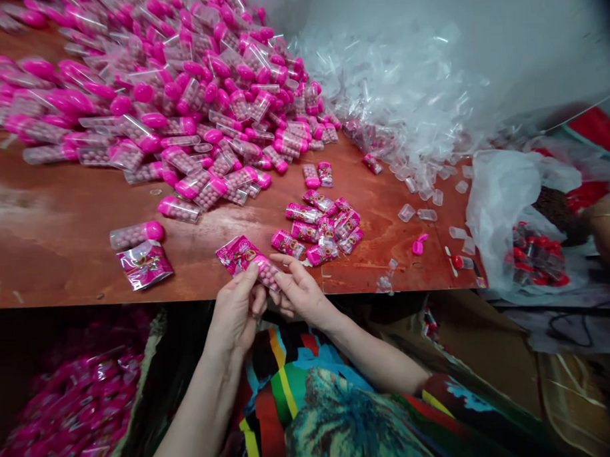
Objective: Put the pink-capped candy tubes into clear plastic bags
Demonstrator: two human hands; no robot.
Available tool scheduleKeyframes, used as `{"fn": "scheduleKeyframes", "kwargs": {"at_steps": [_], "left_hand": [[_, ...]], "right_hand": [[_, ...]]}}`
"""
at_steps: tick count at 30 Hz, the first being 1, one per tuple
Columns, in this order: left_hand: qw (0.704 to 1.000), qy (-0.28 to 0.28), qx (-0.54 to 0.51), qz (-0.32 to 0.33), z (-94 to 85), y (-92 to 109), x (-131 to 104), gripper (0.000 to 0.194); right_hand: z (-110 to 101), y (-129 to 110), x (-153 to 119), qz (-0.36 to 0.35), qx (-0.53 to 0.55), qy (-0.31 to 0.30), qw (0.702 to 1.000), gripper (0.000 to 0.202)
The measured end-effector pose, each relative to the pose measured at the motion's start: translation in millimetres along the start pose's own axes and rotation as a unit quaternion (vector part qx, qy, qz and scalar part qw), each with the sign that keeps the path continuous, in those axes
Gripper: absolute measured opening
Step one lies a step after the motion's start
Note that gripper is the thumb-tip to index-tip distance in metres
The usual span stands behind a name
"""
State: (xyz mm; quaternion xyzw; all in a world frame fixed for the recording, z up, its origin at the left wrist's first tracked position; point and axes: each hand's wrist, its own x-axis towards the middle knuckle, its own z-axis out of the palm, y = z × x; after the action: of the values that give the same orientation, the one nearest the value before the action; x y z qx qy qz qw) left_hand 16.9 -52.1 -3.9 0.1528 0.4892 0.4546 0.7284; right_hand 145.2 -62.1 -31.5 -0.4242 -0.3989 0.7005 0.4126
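Note:
At the table's front edge, my left hand (240, 303) pinches a printed pink sleeve (233, 253) against a transparent candy container. My right hand (300, 292) grips the lower end of that candy container (267, 278), whose pale pink balls show through. The container lies partly inside or against the sleeve; I cannot tell how deep. Just right of my hands lies a group of wrapped candy containers (326, 231). On the left, an unwrapped container (136, 235) with a pink cap rests beside a stack of flat sleeves (145, 264).
A large heap of pink-capped containers (180, 93) covers the back left. Empty transparent cases (405, 92) are piled at back right. A plastic bag (493, 182) holds red-capped containers, with another person's arm (605, 221) beside it. Below left, a box holds many pink packets (85, 403).

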Motion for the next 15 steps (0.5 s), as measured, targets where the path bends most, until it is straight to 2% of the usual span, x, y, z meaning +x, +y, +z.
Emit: {"fn": "scheduleKeyframes", "kwargs": {"at_steps": [3,5,8,10,12,15], "left_hand": [[0.999,0.029,-0.042,0.014,6.8,-7,-2,0.041],[0.998,0.043,-0.049,0.016,10.6,-11,-4,0.038],[0.999,0.036,-0.039,-0.003,12.2,-15,-8,0.037],[1.000,0.020,-0.018,-0.010,11.0,-16,-9,0.038],[1.000,-0.001,0.008,-0.018,8.9,-16,-10,0.040],[0.999,-0.018,0.018,-0.020,5.9,-12,-9,0.046]], "right_hand": [[5,3,-4,-0.077,-0.118,0.076,0.987,0.039],[6,4,-4,-0.090,-0.124,0.104,0.983,0.037],[4,0,2,0.008,0.033,0.054,0.998,0.040],[-1,-4,6,0.068,0.124,0.000,0.990,0.044],[-5,-8,8,0.074,0.143,-0.019,0.987,0.048],[-8,-8,5,0.046,0.100,-0.012,0.994,0.053]]}}
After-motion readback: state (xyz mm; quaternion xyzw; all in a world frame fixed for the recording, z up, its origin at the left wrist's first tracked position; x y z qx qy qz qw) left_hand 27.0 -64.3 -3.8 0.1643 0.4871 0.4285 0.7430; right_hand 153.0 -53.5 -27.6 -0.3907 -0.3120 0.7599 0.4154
